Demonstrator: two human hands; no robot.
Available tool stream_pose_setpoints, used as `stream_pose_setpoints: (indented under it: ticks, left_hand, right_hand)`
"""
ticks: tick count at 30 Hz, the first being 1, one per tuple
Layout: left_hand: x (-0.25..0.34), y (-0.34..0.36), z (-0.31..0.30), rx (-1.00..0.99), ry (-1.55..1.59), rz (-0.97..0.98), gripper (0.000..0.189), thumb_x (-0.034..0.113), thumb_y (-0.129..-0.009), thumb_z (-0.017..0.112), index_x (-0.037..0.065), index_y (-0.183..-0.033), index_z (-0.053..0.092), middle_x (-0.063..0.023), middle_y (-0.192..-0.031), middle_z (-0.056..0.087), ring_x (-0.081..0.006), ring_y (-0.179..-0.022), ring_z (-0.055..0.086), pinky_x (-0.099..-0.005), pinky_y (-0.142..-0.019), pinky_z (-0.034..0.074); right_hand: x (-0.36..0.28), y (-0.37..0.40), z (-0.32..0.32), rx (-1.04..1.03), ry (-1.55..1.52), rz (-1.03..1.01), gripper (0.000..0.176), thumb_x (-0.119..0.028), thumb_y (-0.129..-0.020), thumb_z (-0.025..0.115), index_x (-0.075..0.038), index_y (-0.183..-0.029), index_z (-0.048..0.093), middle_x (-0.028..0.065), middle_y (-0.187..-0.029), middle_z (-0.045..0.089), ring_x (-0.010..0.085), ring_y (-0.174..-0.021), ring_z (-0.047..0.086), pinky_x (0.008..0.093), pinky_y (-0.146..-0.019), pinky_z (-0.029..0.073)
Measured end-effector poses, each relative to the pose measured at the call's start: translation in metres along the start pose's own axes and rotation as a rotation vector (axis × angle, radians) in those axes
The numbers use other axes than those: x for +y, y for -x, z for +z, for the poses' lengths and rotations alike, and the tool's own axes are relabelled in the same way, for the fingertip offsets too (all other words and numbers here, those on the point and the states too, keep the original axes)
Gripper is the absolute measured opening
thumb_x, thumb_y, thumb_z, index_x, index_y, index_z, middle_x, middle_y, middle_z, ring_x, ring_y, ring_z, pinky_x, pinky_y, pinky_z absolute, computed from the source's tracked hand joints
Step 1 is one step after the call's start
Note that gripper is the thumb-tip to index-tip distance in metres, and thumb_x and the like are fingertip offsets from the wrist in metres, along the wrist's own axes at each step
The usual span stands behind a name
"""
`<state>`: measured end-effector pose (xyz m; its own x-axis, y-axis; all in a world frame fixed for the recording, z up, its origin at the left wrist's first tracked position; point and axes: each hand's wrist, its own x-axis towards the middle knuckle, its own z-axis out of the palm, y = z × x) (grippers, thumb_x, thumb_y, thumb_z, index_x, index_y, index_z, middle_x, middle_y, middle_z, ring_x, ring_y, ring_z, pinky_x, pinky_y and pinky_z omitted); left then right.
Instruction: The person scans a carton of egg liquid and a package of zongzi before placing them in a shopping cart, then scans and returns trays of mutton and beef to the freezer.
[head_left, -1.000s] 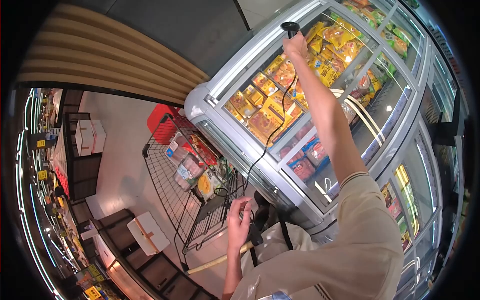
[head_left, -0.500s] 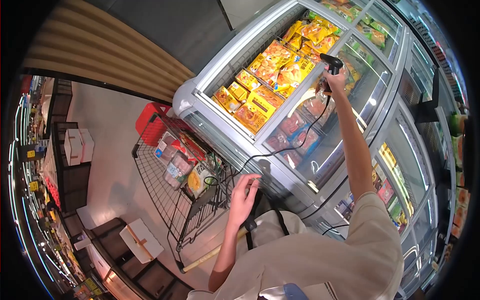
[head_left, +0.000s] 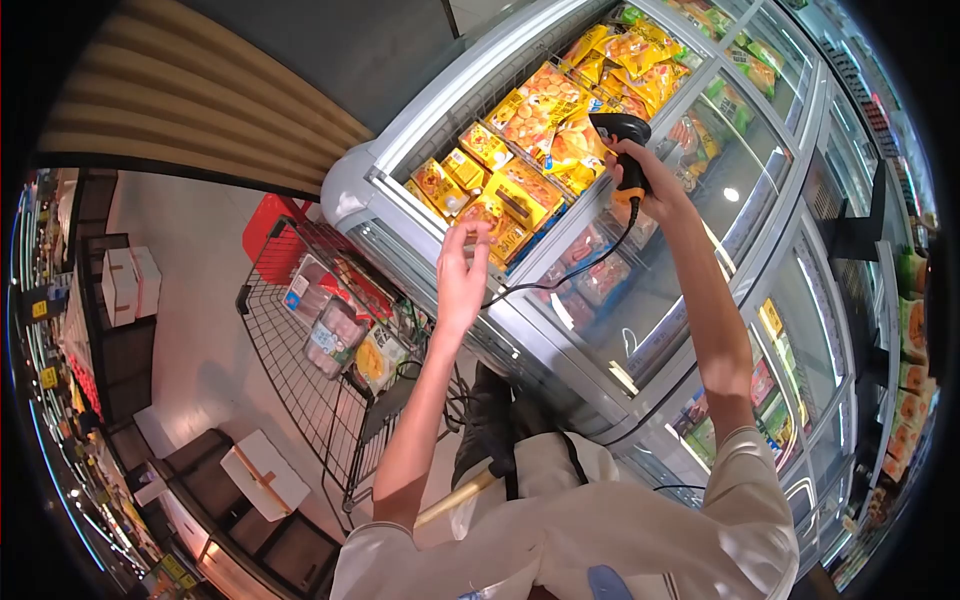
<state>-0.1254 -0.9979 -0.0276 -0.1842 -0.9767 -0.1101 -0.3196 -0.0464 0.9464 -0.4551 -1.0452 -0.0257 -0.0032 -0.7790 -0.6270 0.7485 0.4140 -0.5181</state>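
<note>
Beside a black wire shopping cart (head_left: 383, 415), a grey-framed, glass-topped chest freezer (head_left: 346, 186) holds yellow food packets (head_left: 525, 195). Above it, the right hand (head_left: 655, 188) grips a black-and-orange corded handheld scanner (head_left: 622, 128); the left hand (head_left: 462, 275), empty, fingers loosely curled, hovers by the freezer's edge.

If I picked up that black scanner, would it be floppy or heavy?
The black scanner probably feels stiff, since its gun-shaped body looks like hard plastic. It's likely fairly light, as the right hand alone holds it up. Its cord probably flops, because it sags in a curve.
</note>
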Motion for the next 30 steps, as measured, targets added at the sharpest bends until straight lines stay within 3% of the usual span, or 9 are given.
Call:
stream_pose_setpoints:
  ticks: [5,7,10,12,16,19,23,24,30]
  left_hand:
    - [-0.059,-0.106,0.032,0.055,-0.1,-0.217,0.033,0.023,-0.098,0.058,-0.001,-0.12,0.059,-0.0187,-0.116,0.065,-0.0236,-0.099,0.065,-0.0349,-0.084,0.053]
    - [-0.118,-0.152,0.055,0.09,-0.169,-0.315,0.04,0.027,-0.094,0.061,-0.003,-0.12,0.059,-0.0214,-0.115,0.065,-0.026,-0.099,0.066,-0.0357,-0.081,0.053]
    - [-0.169,-0.205,0.085,0.124,-0.251,-0.458,0.046,0.031,-0.091,0.064,-0.006,-0.118,0.06,-0.0233,-0.111,0.068,-0.0284,-0.099,0.067,-0.0381,-0.079,0.053]
    - [-0.203,-0.236,0.099,0.054,-0.158,-0.606,0.048,0.032,-0.09,0.065,-0.007,-0.118,0.061,-0.0251,-0.109,0.069,-0.0306,-0.099,0.068,-0.0396,-0.08,0.053]
    - [-0.235,-0.274,0.117,-0.022,-0.097,-0.678,0.072,0.034,-0.088,0.071,-0.013,-0.135,0.044,-0.0326,-0.135,0.055,-0.0423,-0.125,0.056,-0.0424,-0.109,0.043]
    - [-0.248,-0.297,0.137,0.094,-0.129,-0.662,0.08,0.034,-0.085,0.074,-0.016,-0.136,0.038,-0.0345,-0.136,0.052,-0.0434,-0.127,0.054,-0.0417,-0.11,0.042]
    - [-0.291,-0.323,0.164,0.174,-0.074,-0.772,0.102,0.044,-0.077,0.082,-0.017,-0.139,0.028,-0.0325,-0.142,0.047,-0.0409,-0.132,0.05,-0.0396,-0.11,0.043]
    - [-0.297,-0.325,0.168,0.141,-0.053,-0.8,0.11,0.046,-0.074,0.084,-0.016,-0.142,0.023,-0.0323,-0.141,0.047,-0.0408,-0.132,0.05,-0.0388,-0.11,0.043]
    - [-0.326,-0.331,0.185,0.1,-0.102,-0.889,0.114,0.048,-0.076,0.083,-0.011,-0.147,0.017,-0.0269,-0.145,0.047,-0.0345,-0.13,0.054,-0.0385,-0.104,0.048]
  right_hand:
    - [0.043,-0.114,0.035,0.019,0.209,-0.069,0.03,-0.006,-0.086,0.071,0.001,-0.111,0.057,0.0117,-0.103,0.064,0.0231,-0.096,0.069,0.034,-0.093,0.06]
    - [0.073,-0.175,0.027,-0.003,0.3,-0.032,0.032,-0.007,-0.083,0.072,0.001,-0.111,0.058,0.0123,-0.105,0.064,0.0241,-0.101,0.067,0.0371,-0.096,0.059]
    - [0.112,-0.223,0.034,0.112,0.441,0.044,0.032,-0.015,-0.081,0.075,-0.004,-0.108,0.064,0.008,-0.105,0.063,0.0189,-0.101,0.062,0.0354,-0.086,0.058]
    - [0.132,-0.247,0.027,0.17,0.613,-0.012,0.02,-0.02,-0.08,0.076,-0.007,-0.094,0.068,0.0028,-0.085,0.063,0.0151,-0.079,0.062,0.0305,-0.067,0.051]
    - [0.156,-0.276,0.024,0.334,0.823,-0.214,0.02,-0.024,-0.079,0.075,-0.005,-0.081,0.069,0.0021,-0.071,0.062,0.0135,-0.062,0.058,0.03,-0.059,0.045]
    - [0.159,-0.296,0.01,0.407,0.886,-0.201,0.027,-0.03,-0.075,0.074,-0.004,-0.083,0.071,0.0096,-0.079,0.071,0.0204,-0.075,0.069,0.0351,-0.073,0.052]
    - [0.16,-0.298,0.017,0.478,0.884,-0.263,0.029,-0.029,-0.075,0.073,-0.002,-0.084,0.071,0.0123,-0.078,0.072,0.024,-0.076,0.07,0.0371,-0.075,0.053]
    - [0.161,-0.299,0.021,0.484,0.869,-0.261,0.024,-0.026,-0.082,0.073,-0.003,-0.08,0.069,0.0028,-0.073,0.065,0.0117,-0.064,0.058,0.0303,-0.061,0.045]
    - [0.151,-0.292,0.055,0.369,0.558,-0.266,0.014,-0.016,-0.086,0.071,-0.004,-0.088,0.065,0.0028,-0.083,0.063,0.0121,-0.073,0.058,0.0307,-0.07,0.052]
